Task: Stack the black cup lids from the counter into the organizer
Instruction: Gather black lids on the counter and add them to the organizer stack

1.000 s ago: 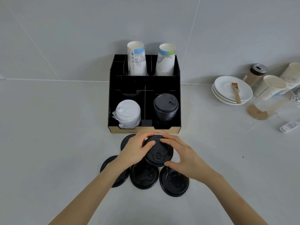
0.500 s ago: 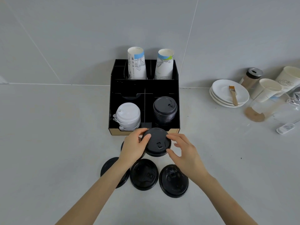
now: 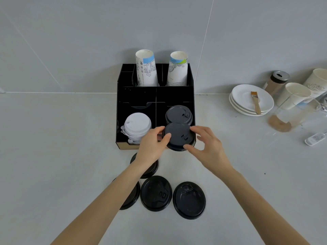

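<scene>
A black cup lid [image 3: 178, 136] is held in the air just in front of the black organizer [image 3: 138, 96], at its front right compartment. My left hand [image 3: 152, 145] grips the lid's left edge and my right hand [image 3: 208, 147] pinches its right edge. Behind it, a stack of black lids [image 3: 178, 113] fills that compartment. On the counter lie more black lids: one [image 3: 156, 193] in the middle, one [image 3: 189, 199] to its right, and two [image 3: 152, 169] partly hidden under my left forearm.
A stack of white lids [image 3: 137, 125] sits in the organizer's front left compartment, two paper cups [image 3: 146, 68] stand upside down at its back. At the right are white saucers [image 3: 253, 99] with a brush, a shaker jar [image 3: 277, 83], paper cups and a clear glass [image 3: 290, 114].
Both hands lifted one black lid off the counter pile and carried it up and forward to the organizer's front right compartment.
</scene>
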